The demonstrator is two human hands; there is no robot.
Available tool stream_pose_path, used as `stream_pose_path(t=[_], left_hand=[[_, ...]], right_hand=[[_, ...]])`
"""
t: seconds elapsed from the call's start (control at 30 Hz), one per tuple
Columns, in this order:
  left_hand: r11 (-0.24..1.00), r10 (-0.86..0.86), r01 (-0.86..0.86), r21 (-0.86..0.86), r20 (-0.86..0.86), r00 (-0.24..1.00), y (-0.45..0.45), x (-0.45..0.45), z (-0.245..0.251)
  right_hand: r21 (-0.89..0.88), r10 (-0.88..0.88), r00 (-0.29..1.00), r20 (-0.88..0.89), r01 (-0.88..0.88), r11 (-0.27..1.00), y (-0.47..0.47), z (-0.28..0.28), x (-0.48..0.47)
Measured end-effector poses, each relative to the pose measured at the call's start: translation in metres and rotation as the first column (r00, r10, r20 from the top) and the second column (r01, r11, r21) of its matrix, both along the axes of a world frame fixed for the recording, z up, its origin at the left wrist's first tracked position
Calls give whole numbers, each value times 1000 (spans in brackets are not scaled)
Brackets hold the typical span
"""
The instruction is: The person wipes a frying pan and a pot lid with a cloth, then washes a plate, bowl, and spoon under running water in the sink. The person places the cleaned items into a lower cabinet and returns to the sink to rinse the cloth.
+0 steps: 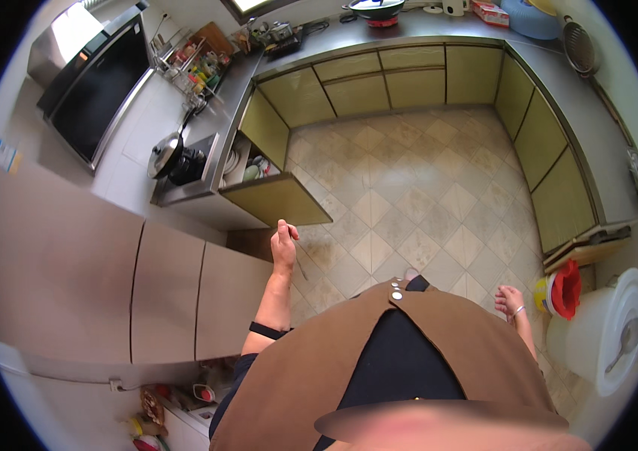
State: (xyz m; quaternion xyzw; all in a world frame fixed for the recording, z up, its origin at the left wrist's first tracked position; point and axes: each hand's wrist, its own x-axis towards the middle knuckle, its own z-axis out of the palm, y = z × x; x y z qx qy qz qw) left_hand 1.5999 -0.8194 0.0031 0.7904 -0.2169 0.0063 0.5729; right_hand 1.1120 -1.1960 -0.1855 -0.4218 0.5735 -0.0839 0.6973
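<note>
My left hand (283, 246) is raised in front of the left side of the body, fingers curled and thumb up. A thin utensil (301, 266) sticks out below the fist; its kind is too small to tell. Just beyond this hand stands an opened green cabinet door (279, 200). Inside the cabinet are white plates (232, 161) on edge and several bowls (257, 169). My right hand (509, 300) hangs low at the right side, fingers loosely apart and nothing visible in it. It is nearest to a yellow and white bucket (544, 294) with a red plastic bag (567, 290).
A lidded pan (165, 158) sits on the stove (206, 151) at left. Steel counters (347, 48) run around the tiled floor (409, 186). Tall cabinets (166, 293) flank my left. At right stands a translucent bin (584, 338) with a ladle (628, 341) on its lid.
</note>
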Motion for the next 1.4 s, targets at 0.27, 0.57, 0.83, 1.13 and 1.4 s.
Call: stream_pose_path(t=[0.27, 0.57, 0.83, 1.13, 1.4], left_hand=[[991, 69, -103, -83, -338, 938, -96, 148, 61], [921, 89, -247, -302, -452, 887, -136, 368, 58], [849, 23, -290, -441, -519, 855, -218, 621, 90], [836, 100, -358, -416, -526, 844, -345, 848, 89], [743, 73, -311, -592, -391, 918, -408, 1018, 127]], right_hand=[[-126, 274, 960, 59, -265, 956, -129, 17, 300], [-226, 455, 866, 209, -409, 884, -206, 47, 563], [-62, 111, 994, -11, -111, 992, -268, 51, 627], [-40, 9, 999, -36, -10, 999, -391, 1, 770], [-103, 134, 990, 42, -129, 986, -506, 31, 962]])
